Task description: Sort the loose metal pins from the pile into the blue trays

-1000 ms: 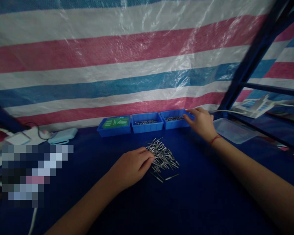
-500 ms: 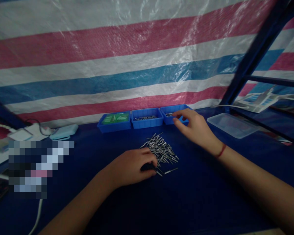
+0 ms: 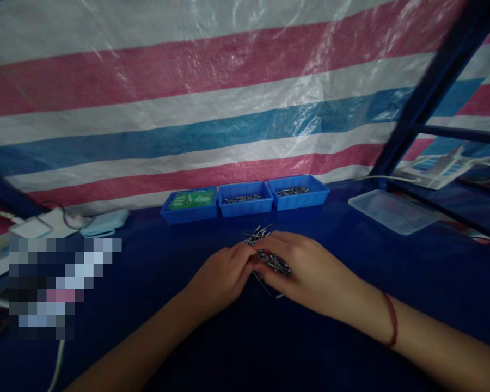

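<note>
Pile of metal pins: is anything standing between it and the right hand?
Nothing visible stands between the right hand and the pile of metal pins; its fingers arch over the pile. The left hand is close at the pile's left edge, and the row of blue bins lies beyond.

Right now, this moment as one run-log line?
left hand at metal pin pile | right hand over pile, fingertips near left hand's | blue bins behind pile, three in row | grip unclear
</note>
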The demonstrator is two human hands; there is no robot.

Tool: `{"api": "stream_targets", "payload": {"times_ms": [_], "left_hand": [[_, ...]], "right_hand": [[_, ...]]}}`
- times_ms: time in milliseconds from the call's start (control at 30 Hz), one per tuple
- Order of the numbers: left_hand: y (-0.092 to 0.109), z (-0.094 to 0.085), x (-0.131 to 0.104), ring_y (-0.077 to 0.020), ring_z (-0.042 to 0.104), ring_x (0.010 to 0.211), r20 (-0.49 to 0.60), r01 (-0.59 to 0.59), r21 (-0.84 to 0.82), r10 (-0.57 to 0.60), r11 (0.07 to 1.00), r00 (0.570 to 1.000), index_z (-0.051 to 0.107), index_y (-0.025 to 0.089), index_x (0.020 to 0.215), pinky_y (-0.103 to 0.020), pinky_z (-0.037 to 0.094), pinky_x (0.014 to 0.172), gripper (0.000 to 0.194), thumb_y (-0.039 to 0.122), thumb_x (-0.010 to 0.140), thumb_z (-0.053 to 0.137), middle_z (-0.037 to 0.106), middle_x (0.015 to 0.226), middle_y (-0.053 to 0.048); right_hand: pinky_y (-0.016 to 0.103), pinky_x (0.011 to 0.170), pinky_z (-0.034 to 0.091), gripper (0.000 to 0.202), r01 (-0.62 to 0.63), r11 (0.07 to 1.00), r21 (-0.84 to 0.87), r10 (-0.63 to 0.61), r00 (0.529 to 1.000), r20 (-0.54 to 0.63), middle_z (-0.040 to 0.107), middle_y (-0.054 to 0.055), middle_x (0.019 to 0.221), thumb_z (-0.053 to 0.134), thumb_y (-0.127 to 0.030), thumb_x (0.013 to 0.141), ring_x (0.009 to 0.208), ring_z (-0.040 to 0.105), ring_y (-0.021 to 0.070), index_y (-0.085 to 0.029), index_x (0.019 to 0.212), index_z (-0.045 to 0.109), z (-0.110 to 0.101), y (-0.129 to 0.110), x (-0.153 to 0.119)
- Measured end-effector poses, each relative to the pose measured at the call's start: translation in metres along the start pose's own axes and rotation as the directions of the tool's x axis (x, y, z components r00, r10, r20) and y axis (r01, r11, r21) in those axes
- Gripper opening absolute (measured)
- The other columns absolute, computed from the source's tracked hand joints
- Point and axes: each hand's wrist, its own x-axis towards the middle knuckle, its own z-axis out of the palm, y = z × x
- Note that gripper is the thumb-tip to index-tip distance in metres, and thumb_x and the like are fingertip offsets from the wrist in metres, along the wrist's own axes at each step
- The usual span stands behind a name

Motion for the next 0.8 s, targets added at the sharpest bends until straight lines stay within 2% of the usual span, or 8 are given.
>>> {"api": "stream_targets", "payload": {"times_ms": [133, 267, 333, 500, 633, 800], "left_hand": [[-0.007, 0.010, 0.001, -0.0159, 0.057, 0.080, -0.136, 0.008, -0.167, -0.031, 0.986, 0.990, 0.049, 0.020, 0.091, -0.029, 0.045, 0.074, 0.010, 0.018, 0.092, 0.039, 0.058, 0.086, -0.002], [-0.009, 0.009, 0.001, -0.0146, 0.057, 0.079, -0.261, 0.025, -0.283, -0.102, 0.959, 0.960, 0.053, 0.020, 0.091, -0.027, 0.044, 0.072, 0.011, 0.019, 0.091, 0.042, 0.058, 0.086, -0.002], [-0.008, 0.008, 0.001, -0.0145, 0.057, 0.077, -0.297, 0.028, -0.330, -0.132, 0.943, 0.946, 0.054, 0.020, 0.092, -0.027, 0.045, 0.070, 0.010, 0.020, 0.090, 0.045, 0.059, 0.086, -0.002], [-0.003, 0.010, 0.000, -0.0134, 0.057, 0.070, -0.343, 0.071, -0.477, -0.259, 0.876, 0.903, 0.052, 0.021, 0.102, -0.026, 0.046, 0.063, 0.018, 0.023, 0.085, 0.053, 0.060, 0.086, -0.001], [-0.002, 0.010, 0.000, -0.0143, 0.056, 0.074, -0.367, 0.042, -0.471, -0.239, 0.881, 0.899, 0.054, 0.020, 0.089, -0.027, 0.045, 0.065, 0.007, 0.025, 0.086, 0.050, 0.056, 0.081, -0.001], [-0.001, 0.009, 0.001, -0.0144, 0.054, 0.076, -0.387, 0.006, -0.464, -0.208, 0.886, 0.898, 0.054, 0.020, 0.087, -0.027, 0.044, 0.068, 0.009, 0.023, 0.089, 0.047, 0.055, 0.083, -0.001]], "right_hand": [[0.030, 0.068, 0.045, 0.014, -0.029, 1.000, -0.010, 0.029, 0.999, 0.039, 0.064, 0.004, 0.083, 0.048, -0.020, 0.088, 0.078, 0.061, 0.0171, -0.017, 0.092, 0.061, 0.012, 0.006, 0.000], [0.029, 0.064, 0.044, 0.016, -0.024, 0.999, 0.028, 0.023, 0.998, 0.061, 0.064, 0.004, 0.080, 0.046, -0.019, 0.089, 0.072, 0.060, 0.0159, -0.017, 0.088, 0.062, 0.017, 0.012, 0.002], [0.029, 0.063, 0.044, 0.017, -0.027, 0.997, 0.074, 0.025, 0.999, 0.035, 0.063, 0.004, 0.079, 0.045, -0.019, 0.089, 0.071, 0.059, 0.0155, -0.017, 0.086, 0.062, 0.019, 0.012, 0.003], [0.030, 0.071, 0.044, 0.016, -0.010, 0.980, 0.198, 0.030, 0.995, -0.098, 0.064, 0.003, 0.081, 0.046, -0.020, 0.089, 0.078, 0.058, 0.0159, -0.019, 0.083, 0.061, 0.025, 0.007, 0.002], [0.030, 0.071, 0.043, 0.017, 0.012, 0.973, 0.229, 0.022, 0.989, -0.146, 0.064, 0.003, 0.079, 0.046, -0.020, 0.090, 0.076, 0.056, 0.0157, -0.020, 0.082, 0.061, 0.025, 0.003, 0.003], [0.031, 0.073, 0.041, 0.016, -0.011, 0.965, 0.261, 0.052, 0.987, -0.151, 0.063, 0.002, 0.079, 0.048, -0.020, 0.089, 0.078, 0.055, 0.0160, -0.019, 0.080, 0.061, 0.024, 0.004, 0.005]]}}
